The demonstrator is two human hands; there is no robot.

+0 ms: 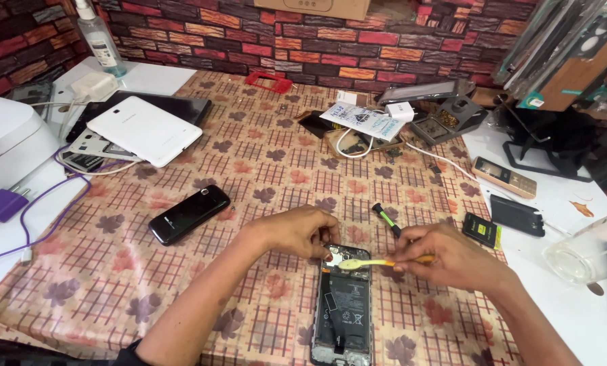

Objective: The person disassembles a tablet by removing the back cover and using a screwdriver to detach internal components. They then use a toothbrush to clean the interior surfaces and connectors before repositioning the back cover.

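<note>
An opened phone (342,308) with its back cover off is laid on the patterned tablecloth (263,169), near the lower edge of the view, its battery and inner parts exposed. A yellow toothbrush (378,262) is held across the top end of the opened phone, with the bristle head over the upper corner. The toothbrush handle is pinched between the thumb and fingers of the right hand (453,261), just to the right of the opened phone. The top edge of the opened phone is touched by the left hand (297,230), whose fingers are curled and pressed together against the upper left corner; whether anything is gripped by them cannot be told.

Just above and right of the opened phone, a small screwdriver (387,218) with a green and black handle is seen lying on the cloth. Farther right of the opened phone, a battery pack (481,230), a black back cover (517,215) and a gold keypad phone (504,177) are placed. To the upper left of the opened phone, a black phone (189,213) is laid face up, and beyond it a white tablet (144,129) is stacked on other devices. A red phone frame (268,82) is set far above the opened phone, by the brick wall (330,41).
</note>
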